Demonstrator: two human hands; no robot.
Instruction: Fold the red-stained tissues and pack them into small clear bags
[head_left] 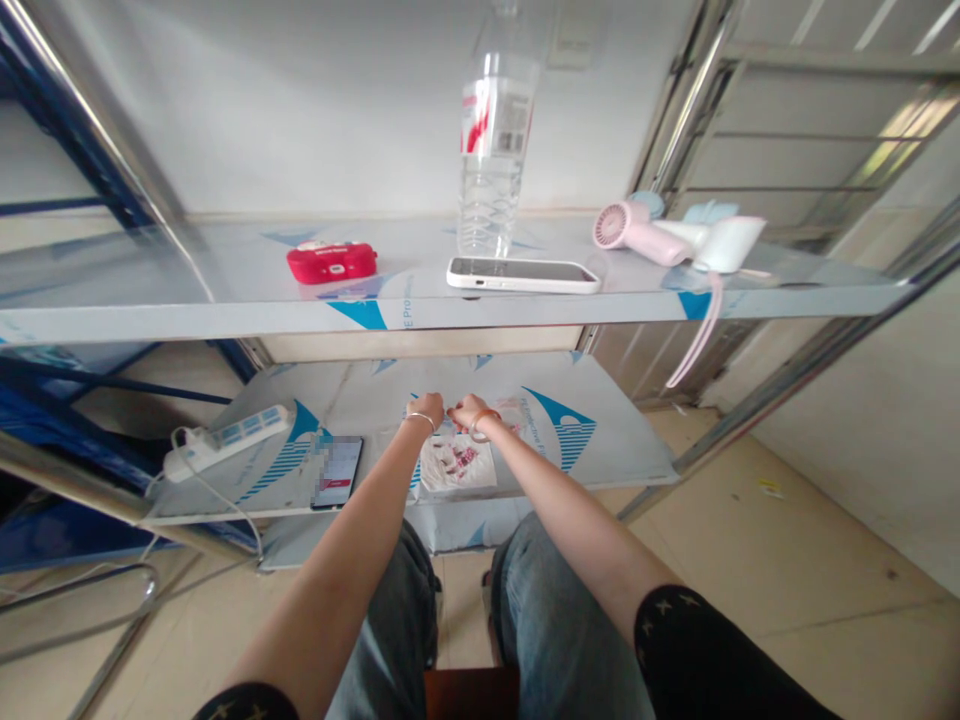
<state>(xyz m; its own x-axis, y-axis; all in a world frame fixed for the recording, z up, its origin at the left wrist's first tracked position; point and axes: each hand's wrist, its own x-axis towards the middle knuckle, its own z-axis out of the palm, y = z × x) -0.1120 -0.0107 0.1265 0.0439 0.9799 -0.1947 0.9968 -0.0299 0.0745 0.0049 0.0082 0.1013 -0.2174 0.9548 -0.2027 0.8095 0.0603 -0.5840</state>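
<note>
Both hands are close together over the lower metal shelf [615, 430]. My left hand [427, 408], with a thin bracelet at the wrist, has its fingers curled in. Beside it, my right hand [471, 412] is also closed, with an orange band and a bracelet at its wrist. Something small seems to be between the fingertips, too small to name. Just below the hands lies a clear packet with red and pink pieces [459, 462] on a white backing. A dark phone with a lit screen [337, 472] lies to the left of the packet.
A white power strip [247, 428] with a cable lies at the lower shelf's left. On the upper shelf [420, 310] are a red case [332, 263], a clear bottle [491, 170], a white-cased phone [523, 275], a pink handheld fan [637, 232] and a white object [731, 243].
</note>
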